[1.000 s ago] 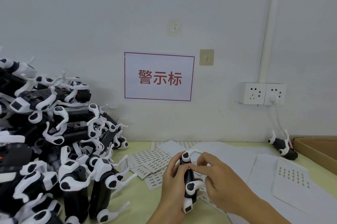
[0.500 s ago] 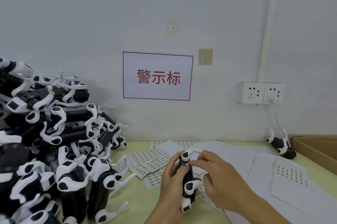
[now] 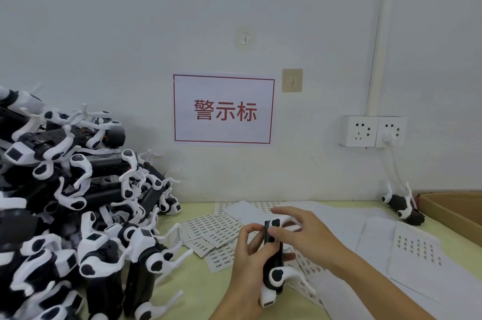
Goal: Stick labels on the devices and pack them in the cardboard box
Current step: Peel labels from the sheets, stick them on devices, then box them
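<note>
The left hand grips the black-and-white device upright above the bench. The right hand rests on its upper end, fingers loosely extended. Label sheets lie just behind

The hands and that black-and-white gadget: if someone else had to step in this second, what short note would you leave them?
Left hand grips one black-and-white device upright over the table. Right hand is at its upper part, fingers pressing there; the label itself is not visible.
Label sheets lie on the table behind the hands.
Pile of devices on the left; whether they are labelled cannot be told.
One device lies beside the cardboard box on the right.
Left: finish this one, box it, go on through the pile.
</note>
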Demonstrator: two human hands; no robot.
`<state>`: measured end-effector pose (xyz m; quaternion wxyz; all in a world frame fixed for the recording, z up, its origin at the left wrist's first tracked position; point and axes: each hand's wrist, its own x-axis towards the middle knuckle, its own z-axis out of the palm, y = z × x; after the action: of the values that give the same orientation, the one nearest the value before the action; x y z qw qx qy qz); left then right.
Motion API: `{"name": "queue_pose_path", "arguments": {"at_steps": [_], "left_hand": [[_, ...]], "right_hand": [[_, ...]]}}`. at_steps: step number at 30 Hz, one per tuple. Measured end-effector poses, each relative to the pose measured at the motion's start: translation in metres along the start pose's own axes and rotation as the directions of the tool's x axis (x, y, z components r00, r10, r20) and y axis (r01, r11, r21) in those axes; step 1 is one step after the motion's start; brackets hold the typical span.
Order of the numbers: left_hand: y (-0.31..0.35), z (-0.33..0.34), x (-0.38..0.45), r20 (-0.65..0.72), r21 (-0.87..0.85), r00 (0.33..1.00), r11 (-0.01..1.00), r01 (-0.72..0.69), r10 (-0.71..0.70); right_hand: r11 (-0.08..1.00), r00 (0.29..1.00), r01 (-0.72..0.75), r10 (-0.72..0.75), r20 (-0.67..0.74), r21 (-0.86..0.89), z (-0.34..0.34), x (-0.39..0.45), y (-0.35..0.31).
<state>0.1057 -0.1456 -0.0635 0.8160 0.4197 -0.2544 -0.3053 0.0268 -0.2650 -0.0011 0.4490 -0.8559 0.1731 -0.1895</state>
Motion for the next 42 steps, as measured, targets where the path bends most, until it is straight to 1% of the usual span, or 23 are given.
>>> {"name": "queue_pose_path", "arguments": {"at_steps": [2,5,7,9,11,13,15,18,20,23,28,34,37,39,40,42], "left_hand": [[0.002,0.000,0.000,0.018,-0.001,1.000,1.000,0.009,-0.009],[0.002,0.001,-0.003,0.042,0.014,0.999,0.999,0.031,-0.032],[0.001,0.002,-0.003,0.019,0.020,0.999,0.999,0.043,-0.043],[0.000,0.002,-0.002,-0.017,-0.005,0.999,0.999,0.043,-0.043],[-0.001,0.001,0.000,-0.074,-0.042,0.996,0.998,0.036,-0.039],[0.000,0.002,0.001,-0.138,-0.053,0.990,0.998,0.015,-0.022],[0.001,0.004,0.002,-0.172,-0.065,0.985,0.998,-0.014,0.003],[0.002,0.005,0.001,-0.191,-0.093,0.982,0.996,-0.006,-0.012],[0.001,0.004,0.001,-0.203,-0.105,0.979,0.994,0.016,-0.037],[0.001,0.002,-0.001,-0.218,-0.126,0.975,0.992,0.008,-0.035],[0.000,0.001,0.002,-0.278,-0.101,0.961,0.995,-0.025,-0.004],[-0.002,0.004,0.004,-0.329,-0.071,0.943,0.995,-0.066,0.039],[-0.002,0.005,0.004,-0.371,-0.033,0.927,0.997,-0.068,0.051],[-0.003,0.004,0.004,-0.380,-0.006,0.922,0.997,-0.078,0.071],[-0.002,0.005,0.004,-0.378,0.016,0.922,0.996,-0.083,0.083],[-0.001,0.004,0.004,-0.367,0.072,0.923,0.993,-0.094,0.114]], "right_hand": [[1.000,0.999,-0.010,0.010,0.032,-0.003,-0.006,0.001,-0.001],[1.000,0.998,0.018,-0.019,0.068,0.009,-0.011,0.000,-0.003],[0.999,0.999,0.032,-0.033,0.043,0.037,-0.010,-0.002,-0.002],[0.997,0.999,0.037,-0.035,-0.035,0.061,-0.008,-0.003,0.001],[0.992,0.988,0.015,0.005,-0.154,0.126,-0.006,-0.002,0.005],[0.978,0.964,-0.001,0.056,-0.261,0.208,-0.005,-0.003,0.008],[0.961,0.932,0.014,0.087,-0.352,0.275,-0.001,-0.006,0.010],[0.936,0.889,0.058,0.110,-0.445,0.347,0.008,-0.013,0.016],[0.936,0.876,0.070,0.108,-0.471,0.344,0.014,-0.017,0.021],[0.948,0.883,0.063,0.093,-0.459,0.313,0.020,-0.023,0.027],[0.968,0.889,0.067,0.052,-0.455,0.243,0.021,-0.026,0.034],[0.951,0.907,0.111,0.022,-0.421,0.288,0.016,-0.031,0.035],[0.954,0.918,0.101,0.020,-0.397,0.283,0.013,-0.033,0.036],[0.949,0.940,0.070,0.041,-0.339,0.309,0.010,-0.034,0.036],[0.938,0.956,0.047,0.058,-0.288,0.343,0.006,-0.035,0.035],[0.911,0.988,-0.026,0.087,-0.130,0.412,-0.003,-0.037,0.033]]}}
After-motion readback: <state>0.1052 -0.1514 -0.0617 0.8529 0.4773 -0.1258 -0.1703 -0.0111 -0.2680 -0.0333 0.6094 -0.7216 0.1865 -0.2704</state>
